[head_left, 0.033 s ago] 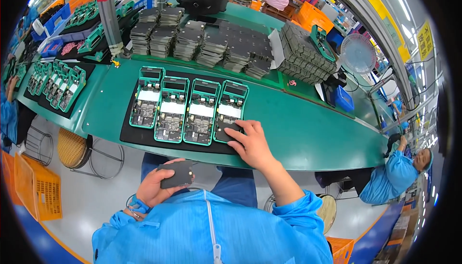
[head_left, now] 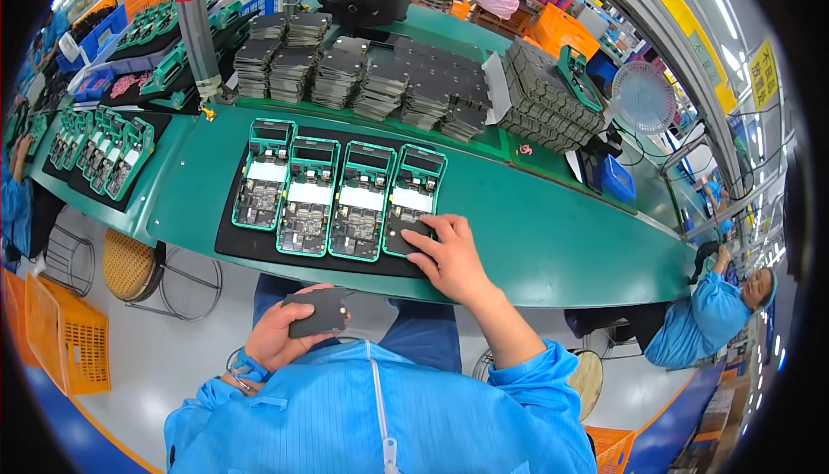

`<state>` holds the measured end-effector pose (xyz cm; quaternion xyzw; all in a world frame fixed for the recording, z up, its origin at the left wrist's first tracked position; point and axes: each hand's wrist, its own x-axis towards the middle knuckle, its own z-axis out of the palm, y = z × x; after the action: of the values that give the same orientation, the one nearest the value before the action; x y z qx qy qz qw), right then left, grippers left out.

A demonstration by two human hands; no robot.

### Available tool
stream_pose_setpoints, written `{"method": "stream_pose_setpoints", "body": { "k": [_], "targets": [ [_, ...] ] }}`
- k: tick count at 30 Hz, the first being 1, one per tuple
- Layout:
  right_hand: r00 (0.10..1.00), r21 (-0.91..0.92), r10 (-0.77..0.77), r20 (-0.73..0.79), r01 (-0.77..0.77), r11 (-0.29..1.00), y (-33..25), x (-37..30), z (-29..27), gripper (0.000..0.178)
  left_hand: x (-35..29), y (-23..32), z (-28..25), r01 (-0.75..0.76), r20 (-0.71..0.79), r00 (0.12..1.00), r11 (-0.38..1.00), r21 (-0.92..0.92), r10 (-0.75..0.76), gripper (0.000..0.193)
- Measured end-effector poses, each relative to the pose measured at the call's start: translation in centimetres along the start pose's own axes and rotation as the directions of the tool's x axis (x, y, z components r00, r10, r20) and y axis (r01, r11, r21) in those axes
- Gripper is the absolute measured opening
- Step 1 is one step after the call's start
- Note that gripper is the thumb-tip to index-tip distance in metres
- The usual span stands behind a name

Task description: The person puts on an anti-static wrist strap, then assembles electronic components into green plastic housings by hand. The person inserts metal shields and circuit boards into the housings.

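Note:
My left hand [head_left: 275, 336] is closed round a dark grey flat plate [head_left: 318, 313], held low in front of the bench with the thumb on top. Whether it is one plate or a few stacked cannot be told. My right hand [head_left: 453, 258] rests with fingers apart on a similar dark plate [head_left: 402, 230] lying in the lower part of the rightmost green-framed housing [head_left: 418, 182]. To its left lie three more green housings [head_left: 357, 198], with bare circuit boards and white strips showing. All of them lie on a black mat [head_left: 246, 243].
Stacks of dark plates [head_left: 367, 77] line the back of the green bench [head_left: 553, 232], with a taller pile [head_left: 548, 85] farther right. A post [head_left: 192, 25] rises at the left. Other housings [head_left: 108, 154] lie there. A white fan [head_left: 642, 96] stands right; a person in blue [head_left: 704, 323] sits beyond.

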<state>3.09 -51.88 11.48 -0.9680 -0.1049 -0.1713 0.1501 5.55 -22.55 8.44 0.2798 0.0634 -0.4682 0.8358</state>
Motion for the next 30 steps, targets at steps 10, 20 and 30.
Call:
{"method": "stream_pose_setpoints", "body": {
  "k": [10,20,30],
  "targets": [
    [0.995,-0.154,-0.028,0.097,0.043,0.987,-1.2,0.0,-0.9,0.041,0.9,0.1,0.8,0.015,-0.019,1.0,0.999,-0.036,-0.015,0.049],
    [0.948,0.442,-0.281,0.153,0.188,0.877,-5.5,-0.5,0.4,0.048,2.4,0.5,2.7,0.049,0.057,0.997,0.997,0.051,-0.052,0.045],
    [0.988,0.105,-0.151,0.04,0.146,0.984,-3.1,3.7,2.0,0.038,0.9,1.3,0.8,-0.033,0.095,0.994,0.988,-0.148,0.047,0.045]
  ]
}}
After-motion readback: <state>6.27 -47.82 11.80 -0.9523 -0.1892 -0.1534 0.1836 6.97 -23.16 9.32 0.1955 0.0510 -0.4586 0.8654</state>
